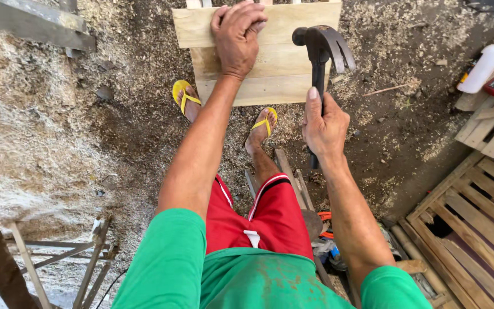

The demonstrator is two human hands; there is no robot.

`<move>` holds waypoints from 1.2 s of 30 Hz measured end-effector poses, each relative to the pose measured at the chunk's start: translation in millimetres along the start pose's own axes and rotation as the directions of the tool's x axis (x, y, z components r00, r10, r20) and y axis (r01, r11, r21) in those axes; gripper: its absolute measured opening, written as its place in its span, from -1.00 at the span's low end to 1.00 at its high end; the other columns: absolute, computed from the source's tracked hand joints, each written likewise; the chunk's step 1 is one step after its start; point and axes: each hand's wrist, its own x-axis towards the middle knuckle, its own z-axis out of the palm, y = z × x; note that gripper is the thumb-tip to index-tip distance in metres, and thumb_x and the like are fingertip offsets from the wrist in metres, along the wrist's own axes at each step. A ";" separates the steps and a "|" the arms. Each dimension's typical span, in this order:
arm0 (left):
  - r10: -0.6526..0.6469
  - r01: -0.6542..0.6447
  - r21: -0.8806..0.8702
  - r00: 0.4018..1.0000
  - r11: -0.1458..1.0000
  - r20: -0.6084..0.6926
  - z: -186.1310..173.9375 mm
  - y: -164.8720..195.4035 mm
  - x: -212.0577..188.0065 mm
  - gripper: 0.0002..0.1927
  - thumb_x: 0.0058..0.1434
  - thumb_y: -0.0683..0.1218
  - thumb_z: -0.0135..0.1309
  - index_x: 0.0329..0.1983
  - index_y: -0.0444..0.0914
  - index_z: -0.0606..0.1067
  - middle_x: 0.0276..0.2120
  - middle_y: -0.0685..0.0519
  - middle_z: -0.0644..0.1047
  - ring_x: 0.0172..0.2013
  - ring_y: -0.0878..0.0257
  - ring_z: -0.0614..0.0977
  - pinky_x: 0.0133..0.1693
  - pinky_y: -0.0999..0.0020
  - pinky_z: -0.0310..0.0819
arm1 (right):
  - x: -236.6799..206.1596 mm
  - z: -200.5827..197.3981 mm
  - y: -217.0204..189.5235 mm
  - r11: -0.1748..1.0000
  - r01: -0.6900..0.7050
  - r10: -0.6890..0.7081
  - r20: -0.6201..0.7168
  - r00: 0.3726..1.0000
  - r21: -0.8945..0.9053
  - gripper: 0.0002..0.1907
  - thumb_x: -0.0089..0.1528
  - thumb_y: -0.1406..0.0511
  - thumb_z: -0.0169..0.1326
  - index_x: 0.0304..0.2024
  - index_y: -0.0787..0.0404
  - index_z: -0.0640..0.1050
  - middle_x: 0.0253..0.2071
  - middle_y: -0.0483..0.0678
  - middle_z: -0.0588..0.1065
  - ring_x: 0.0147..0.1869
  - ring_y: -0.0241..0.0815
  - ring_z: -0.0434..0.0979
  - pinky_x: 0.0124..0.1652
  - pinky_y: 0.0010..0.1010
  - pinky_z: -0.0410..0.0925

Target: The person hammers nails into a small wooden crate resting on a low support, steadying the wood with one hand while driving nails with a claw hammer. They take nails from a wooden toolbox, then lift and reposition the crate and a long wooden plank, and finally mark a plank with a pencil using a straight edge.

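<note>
**Hammer raised over a plank panel**

Green sleeves and red shorts fill the bottom of the view, with both bare arms stretching forward. Right hand (pixel 324 123) has its fingers clenched round the dark handle of a claw hammer (pixel 320 51), thumb laid up along the shaft; the smooth, curved steel head is held in the air, just over the right edge of a wooden panel (pixel 275 63). Left hand (pixel 236 35) presses on the panel's upper boards, fingers curled near its top edge as if pinching something too small to tell. Pale, flat planks make up the panel, which stands in front of two feet in yellow flip-flops (pixel 185 94). Coarse sawdust covers the dirt floor (pixel 58 114), with open ground to the left. Slatted pallets (pixel 475 217) crowd the right side, beside a white plastic bottle (pixel 483 66).
</note>
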 end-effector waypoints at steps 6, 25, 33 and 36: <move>0.093 -0.092 0.118 0.996 0.989 -0.002 9.2 -11.7 -4.7 -0.96 0.26 -0.04 0.24 -0.23 -0.02 0.64 -0.02 0.29 0.65 0.16 0.30 0.53 0.29 0.15 0.04 | 20.2 5.0 -5.2 0.997 0.028 -0.034 0.070 0.997 0.078 -0.48 0.49 0.01 -0.17 -0.40 0.22 0.44 -0.62 -0.23 0.37 -0.60 -0.46 0.40 -0.62 -0.55 0.24; 0.157 -0.161 0.226 0.987 0.961 0.038 13.4 -20.6 -10.7 -0.89 0.22 -0.17 0.18 -0.22 -0.08 0.55 0.05 0.28 0.57 0.20 0.29 0.48 0.30 0.08 0.06 | 20.6 16.9 6.7 0.909 0.378 -0.382 0.015 0.924 -0.173 -0.52 0.50 0.03 -0.11 -0.05 0.35 0.49 -0.63 -0.08 0.39 -0.54 -0.36 0.42 -0.53 -0.38 0.27; 0.167 -0.168 0.201 0.986 0.965 0.024 13.9 -18.8 -7.5 -0.88 0.25 -0.16 0.18 -0.17 -0.09 0.56 0.05 0.28 0.57 0.23 0.30 0.48 0.32 0.09 0.05 | 47.3 46.0 21.8 0.904 0.208 -0.222 0.007 0.975 -0.373 -0.49 0.49 0.04 -0.03 -0.36 0.32 0.48 -0.66 -0.09 0.38 -0.60 -0.33 0.39 -0.55 -0.33 0.24; 0.151 -0.162 0.220 0.986 0.962 0.066 10.9 -21.6 -7.6 -0.84 0.27 -0.13 0.17 -0.08 -0.12 0.54 0.12 0.22 0.54 0.27 0.26 0.45 0.36 0.06 0.04 | 36.5 37.4 19.2 0.924 0.279 -0.291 -0.007 0.957 -0.262 -0.53 0.51 0.06 -0.05 -0.27 0.33 0.50 -0.64 -0.10 0.39 -0.56 -0.35 0.40 -0.54 -0.36 0.26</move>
